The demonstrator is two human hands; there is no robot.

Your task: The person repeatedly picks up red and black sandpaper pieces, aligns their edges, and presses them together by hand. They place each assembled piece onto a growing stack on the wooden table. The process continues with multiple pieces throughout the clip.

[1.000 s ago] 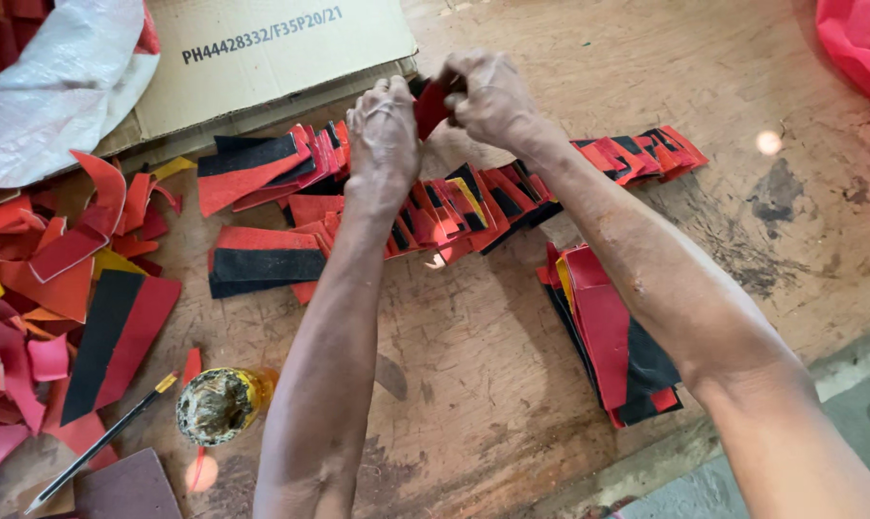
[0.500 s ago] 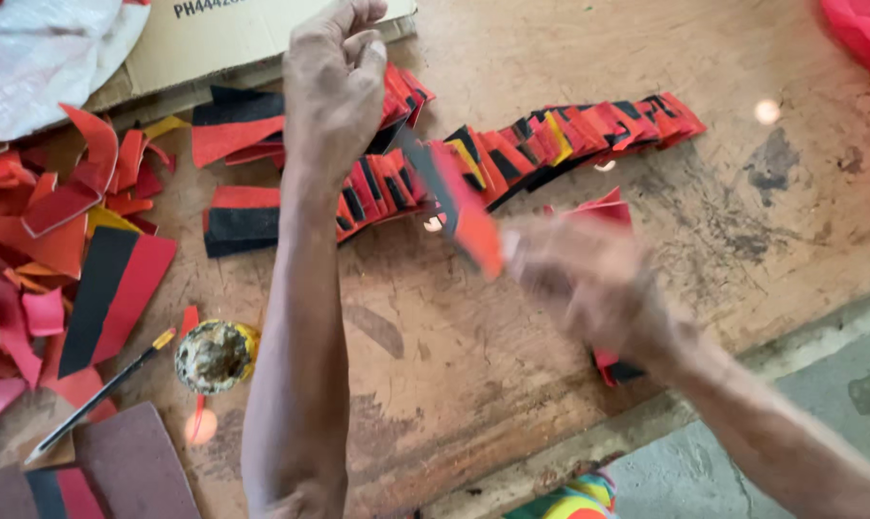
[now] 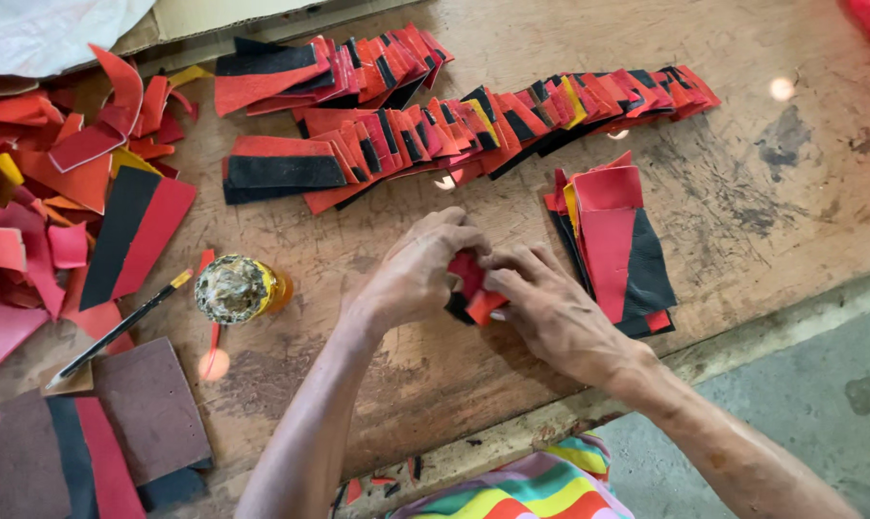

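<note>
Both my hands meet low on the wooden table (image 3: pixel 761 125), pinching one small red and black leather piece (image 3: pixel 470 285) between them. My left hand (image 3: pixel 417 272) grips its left side and my right hand (image 3: pixel 546 309) presses its right side. Just right of my right hand lies a small stack of red and black pieces (image 3: pixel 615 240). Beyond my hands, long overlapping rows of red and black pieces (image 3: pixel 473 125) stretch across the table.
A glue pot (image 3: pixel 233 288) stands left of my hands, with a thin brush (image 3: pixel 122 327) beside it. Loose red, black and yellow scraps (image 3: pixel 60 192) pile at the left. Brown and dark sheets (image 3: pixel 89 432) lie at the lower left. A cardboard box (image 3: pixel 233 14) sits at the top.
My hands were raised over the far rows, then parted with my right hand swinging a piece down. Both now hold a piece together near the table's front.
</note>
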